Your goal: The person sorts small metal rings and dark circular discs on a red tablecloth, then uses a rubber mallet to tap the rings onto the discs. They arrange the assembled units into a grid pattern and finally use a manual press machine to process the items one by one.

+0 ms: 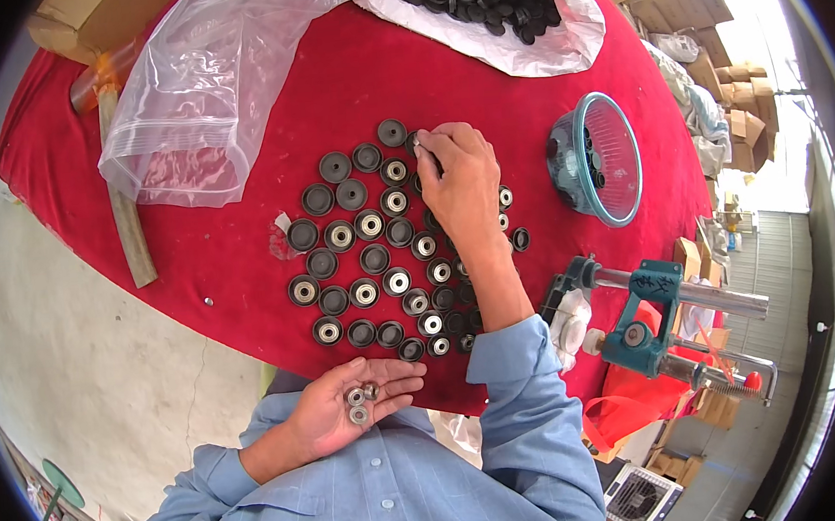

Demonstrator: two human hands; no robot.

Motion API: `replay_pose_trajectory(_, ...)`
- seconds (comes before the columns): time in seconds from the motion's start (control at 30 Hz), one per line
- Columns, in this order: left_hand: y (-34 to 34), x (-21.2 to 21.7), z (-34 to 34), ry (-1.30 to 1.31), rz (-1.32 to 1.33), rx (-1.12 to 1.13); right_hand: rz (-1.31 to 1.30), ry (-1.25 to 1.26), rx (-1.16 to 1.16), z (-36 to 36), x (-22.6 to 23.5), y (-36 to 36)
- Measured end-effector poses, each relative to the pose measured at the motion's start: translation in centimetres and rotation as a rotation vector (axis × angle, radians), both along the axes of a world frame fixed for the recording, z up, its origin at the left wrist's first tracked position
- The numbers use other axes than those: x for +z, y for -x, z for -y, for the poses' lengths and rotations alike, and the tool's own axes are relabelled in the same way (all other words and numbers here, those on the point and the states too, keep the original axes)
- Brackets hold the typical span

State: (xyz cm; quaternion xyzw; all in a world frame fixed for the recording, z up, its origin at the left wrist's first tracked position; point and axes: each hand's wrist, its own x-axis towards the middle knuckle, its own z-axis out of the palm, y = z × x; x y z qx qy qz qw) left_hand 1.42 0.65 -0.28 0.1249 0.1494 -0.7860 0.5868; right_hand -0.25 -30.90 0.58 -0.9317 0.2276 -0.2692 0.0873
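Metal bearings (360, 404) are cupped in the open left hand (351, 410); a black wheel (416, 142) is pinched by the right hand's (460, 182) fingertips.

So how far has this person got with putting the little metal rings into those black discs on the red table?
Many black discs in the laid-out rows already show a silver bearing in the middle. The right hand is pressing at a disc on the top row, while the left hand holds a few loose bearings in its open palm. Several plain black discs remain at the upper left, and a white bag holds many more.
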Motion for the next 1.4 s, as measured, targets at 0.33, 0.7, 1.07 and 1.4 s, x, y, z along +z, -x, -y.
replay_pose_trajectory(0.33, 0.4, -0.5, 0.0, 0.033, -0.015, 0.051, -0.144, 0.126, -0.07, -2.1, 0.5, 1.5)
replay_pose_trajectory(0.7, 1.2, -2.6, -0.8, 0.241, -0.294, 0.284, -0.262, -0.626, 0.245, -15.4, 7.5, 9.8)
replay_pose_trajectory(1.07, 0.4, 0.3, 0.1, 0.078, -0.128, 0.195, -0.211, -0.458, 0.4, -19.3, 5.5, 12.0)
replay_pose_trajectory(1.4, 0.3, 0.6, 0.4, -0.11, 0.065, 0.027, 0.152, -0.261, 0.014, -5.1, 5.8, 1.8)
